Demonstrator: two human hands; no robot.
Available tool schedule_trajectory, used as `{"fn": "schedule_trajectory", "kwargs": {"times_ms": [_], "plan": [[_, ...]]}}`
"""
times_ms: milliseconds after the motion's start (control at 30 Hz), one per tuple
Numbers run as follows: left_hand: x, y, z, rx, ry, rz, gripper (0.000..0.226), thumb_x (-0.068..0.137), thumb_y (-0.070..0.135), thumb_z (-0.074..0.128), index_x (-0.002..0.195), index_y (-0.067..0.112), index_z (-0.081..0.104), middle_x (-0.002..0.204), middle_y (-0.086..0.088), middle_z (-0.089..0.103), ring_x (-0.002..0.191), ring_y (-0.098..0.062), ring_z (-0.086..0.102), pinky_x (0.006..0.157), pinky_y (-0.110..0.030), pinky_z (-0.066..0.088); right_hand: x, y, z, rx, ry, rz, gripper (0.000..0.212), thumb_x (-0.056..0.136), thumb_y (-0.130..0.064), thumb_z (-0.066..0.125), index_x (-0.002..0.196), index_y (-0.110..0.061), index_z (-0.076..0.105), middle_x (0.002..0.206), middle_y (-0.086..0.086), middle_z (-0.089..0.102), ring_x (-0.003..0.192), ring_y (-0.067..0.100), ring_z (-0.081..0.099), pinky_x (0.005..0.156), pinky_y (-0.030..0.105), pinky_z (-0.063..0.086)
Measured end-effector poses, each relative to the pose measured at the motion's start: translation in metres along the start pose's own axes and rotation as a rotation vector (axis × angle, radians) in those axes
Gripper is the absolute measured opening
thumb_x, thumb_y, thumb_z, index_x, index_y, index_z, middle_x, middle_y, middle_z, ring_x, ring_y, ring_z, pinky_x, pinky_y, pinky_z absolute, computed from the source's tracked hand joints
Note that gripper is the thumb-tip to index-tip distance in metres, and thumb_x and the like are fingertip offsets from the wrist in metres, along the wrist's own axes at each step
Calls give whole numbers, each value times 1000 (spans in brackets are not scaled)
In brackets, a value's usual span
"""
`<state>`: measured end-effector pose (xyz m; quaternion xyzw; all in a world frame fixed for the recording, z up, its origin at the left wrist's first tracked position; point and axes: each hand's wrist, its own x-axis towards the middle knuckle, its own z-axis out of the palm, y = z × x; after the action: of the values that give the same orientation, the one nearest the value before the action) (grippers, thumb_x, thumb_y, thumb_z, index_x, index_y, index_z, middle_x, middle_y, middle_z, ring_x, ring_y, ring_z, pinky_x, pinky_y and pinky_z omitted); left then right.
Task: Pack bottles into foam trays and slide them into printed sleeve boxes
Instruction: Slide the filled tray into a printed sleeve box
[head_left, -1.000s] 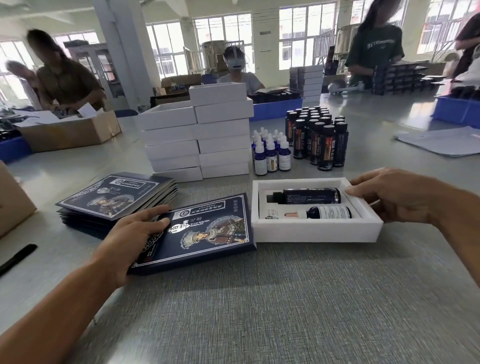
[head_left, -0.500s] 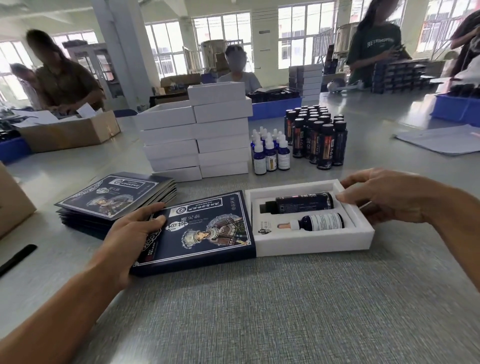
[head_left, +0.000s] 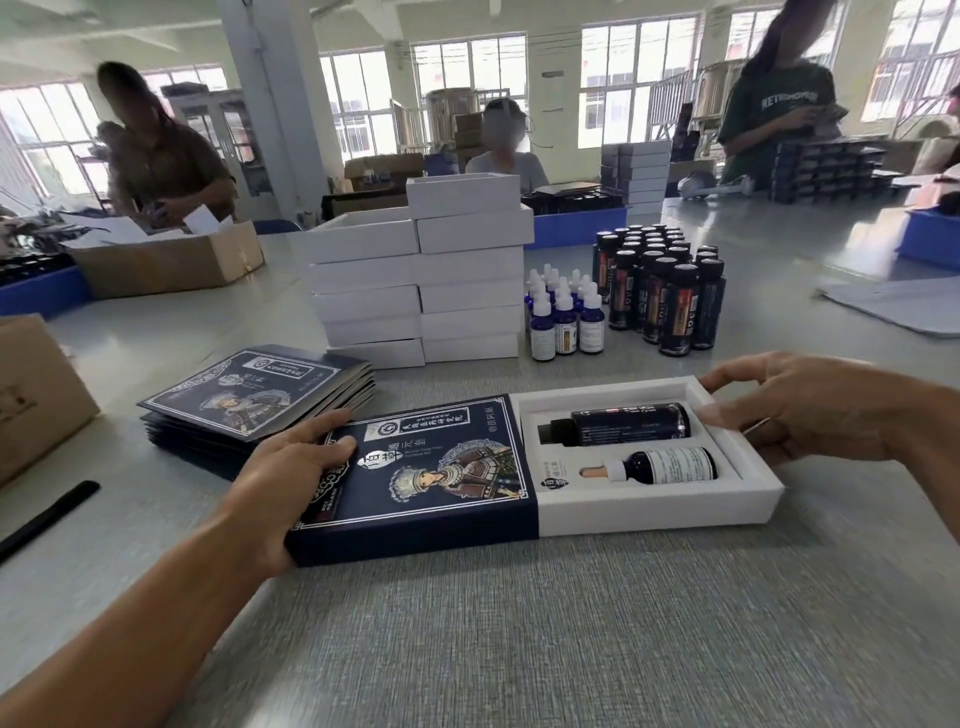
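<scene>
The white foam tray (head_left: 649, 512) lies flat on the grey worktop (head_left: 519, 639), its left end just inside the dark navy printed sleeve box (head_left: 415, 483). Two bottles lie sideways in its cutouts: a dark one (head_left: 623, 423) and a smaller dropper bottle (head_left: 660, 466) with a white label. The left hand (head_left: 291, 478) grips the sleeve's far end, fingers on top. The right hand (head_left: 810, 410) holds the tray's right end, fingers curled over it.

The white foam tray (head_left: 649, 512) sits partly inside the right end of the dark printed sleeve box (head_left: 415, 483), near centre. Two dark bottles (head_left: 631, 423) lie in it. A stack of flat dark sleeves (head_left: 260, 395) lies left; stacked white boxes (head_left: 421, 280) and standing bottles (head_left: 654, 291) stand behind.
</scene>
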<state>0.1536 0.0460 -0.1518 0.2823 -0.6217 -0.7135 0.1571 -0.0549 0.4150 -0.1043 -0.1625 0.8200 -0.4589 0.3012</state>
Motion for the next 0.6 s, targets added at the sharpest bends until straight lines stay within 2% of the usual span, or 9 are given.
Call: {"fn": "schedule_trajectory", "kwargs": {"times_ms": [100,167,233,333,400,500,600], "plan": [[3,2,0,16,-25,-20,31,89,9,64,101,36,75,97,-10,75,76,-33,73,56,-41,58,2,-4,3,-38,-33,-1,46,75,-23,78,118,-25,64,108,16,74,100,37,71,92,51,53],[4,2,-1,20,-25,-26,31,88,9,64,101,36,75,99,-9,75,78,-34,73,57,-42,58,4,-7,5,-63,-32,-1,42,79,-24,75,119,-27,63,106,14,75,96,35,73,84,48,57],[5,2,-1,19,-17,-24,31,89,10,65,100,36,75,104,-10,74,79,-34,73,58,-42,58,5,-8,6,-113,-5,-9,33,85,-25,71,118,-31,63,101,8,77,87,26,75,71,39,58],[5,2,-1,41,13,4,27,88,13,68,98,37,74,110,-6,70,78,-31,73,54,-39,57,6,-10,12,-213,53,-3,18,93,-28,64,110,-36,65,92,0,78,77,19,75,62,31,57],[4,3,1,54,29,30,25,89,14,68,101,35,72,104,-3,73,75,-27,74,51,-35,57,6,-11,18,-256,94,20,14,96,-27,62,107,-33,67,85,-1,78,72,17,75,56,28,57],[1,2,3,123,42,76,28,90,16,66,112,34,66,101,2,74,76,-21,74,53,-31,57,5,-14,23,-307,144,62,13,97,-23,61,105,-25,71,80,0,78,64,16,75,51,25,55],[-2,-1,7,156,15,100,30,92,16,64,117,32,64,86,8,75,75,-19,74,52,-27,56,-1,-14,26,-367,185,92,14,98,-19,60,102,-20,73,73,1,77,57,15,73,45,23,53]]}}
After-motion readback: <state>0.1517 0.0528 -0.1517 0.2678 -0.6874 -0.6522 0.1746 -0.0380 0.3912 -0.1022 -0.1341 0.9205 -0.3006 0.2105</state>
